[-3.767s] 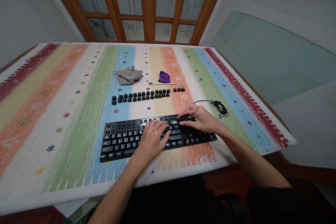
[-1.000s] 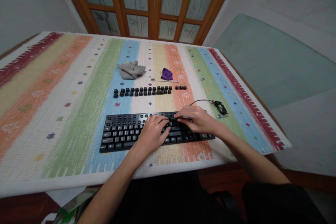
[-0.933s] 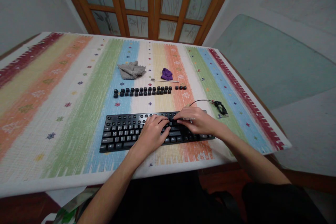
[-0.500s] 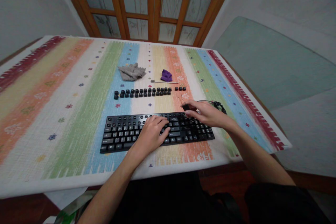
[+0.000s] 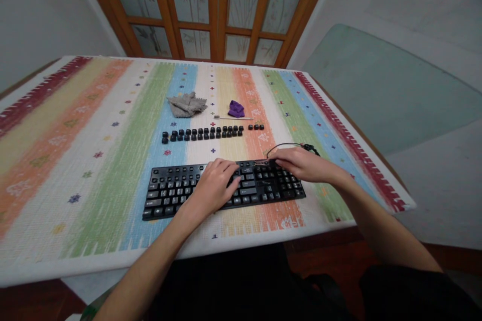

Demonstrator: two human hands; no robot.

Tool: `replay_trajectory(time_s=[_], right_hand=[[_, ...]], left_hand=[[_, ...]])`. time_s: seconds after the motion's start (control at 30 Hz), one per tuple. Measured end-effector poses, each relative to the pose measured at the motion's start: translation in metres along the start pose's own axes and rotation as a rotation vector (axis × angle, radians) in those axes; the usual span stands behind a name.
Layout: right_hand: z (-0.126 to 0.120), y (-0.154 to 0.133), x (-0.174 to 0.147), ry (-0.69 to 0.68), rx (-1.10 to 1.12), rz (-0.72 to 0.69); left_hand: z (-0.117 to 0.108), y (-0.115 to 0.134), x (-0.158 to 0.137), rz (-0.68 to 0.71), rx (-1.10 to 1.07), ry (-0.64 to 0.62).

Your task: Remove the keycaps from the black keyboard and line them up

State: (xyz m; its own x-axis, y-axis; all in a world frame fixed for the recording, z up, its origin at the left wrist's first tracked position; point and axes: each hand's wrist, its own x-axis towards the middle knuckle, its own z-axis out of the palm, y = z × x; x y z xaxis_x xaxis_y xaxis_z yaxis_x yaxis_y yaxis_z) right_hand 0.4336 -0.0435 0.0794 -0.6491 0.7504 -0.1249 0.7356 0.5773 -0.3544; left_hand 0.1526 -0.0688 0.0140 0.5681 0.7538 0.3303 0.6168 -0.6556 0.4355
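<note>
A black keyboard (image 5: 244,192) lies across the near part of the table, with some bare key positions along its upper rows. My left hand (image 5: 214,180) rests on its middle keys, fingers stretched and holding nothing. Over the upper right of the keyboard, my right hand (image 5: 301,163) is closed in a pinch around a wire keycap puller (image 5: 260,163). The thin wire loop points left, low over the top row; the handle is mostly hidden by the fingers. Whether the wire grips a key, I cannot tell.
Loose black keycaps (image 5: 205,135) stand in two rows behind the keyboard. Further back lie a grey cloth (image 5: 187,105), a purple cloth (image 5: 236,109) and a thin brush (image 5: 233,118). A black cable (image 5: 311,149) lies behind my right hand. Striped cloth (image 5: 113,185) covers the table.
My right hand has come down and slightly right, bringing the keycap puller's wire from above the back edge onto the keyboard's top row. My left hand stays on the keys.
</note>
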Motion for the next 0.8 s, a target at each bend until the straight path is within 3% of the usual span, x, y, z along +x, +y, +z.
replay_trajectory(time_s=[0.13,0.37,0.8], right_hand=[[0.003,-0.009,-0.003,0.007,-0.138,-0.037],[0.014,-0.029,0.0,0.007,-0.563,-0.034],[0.015,-0.019,0.0,-0.01,-0.492,-0.064]], left_hand=[[-0.001,-0.003,0.002,0.025,0.045,-0.048],[0.005,-0.007,0.001,0.046,0.014,-0.047],[0.008,-0.009,0.0,0.054,0.018,-0.04]])
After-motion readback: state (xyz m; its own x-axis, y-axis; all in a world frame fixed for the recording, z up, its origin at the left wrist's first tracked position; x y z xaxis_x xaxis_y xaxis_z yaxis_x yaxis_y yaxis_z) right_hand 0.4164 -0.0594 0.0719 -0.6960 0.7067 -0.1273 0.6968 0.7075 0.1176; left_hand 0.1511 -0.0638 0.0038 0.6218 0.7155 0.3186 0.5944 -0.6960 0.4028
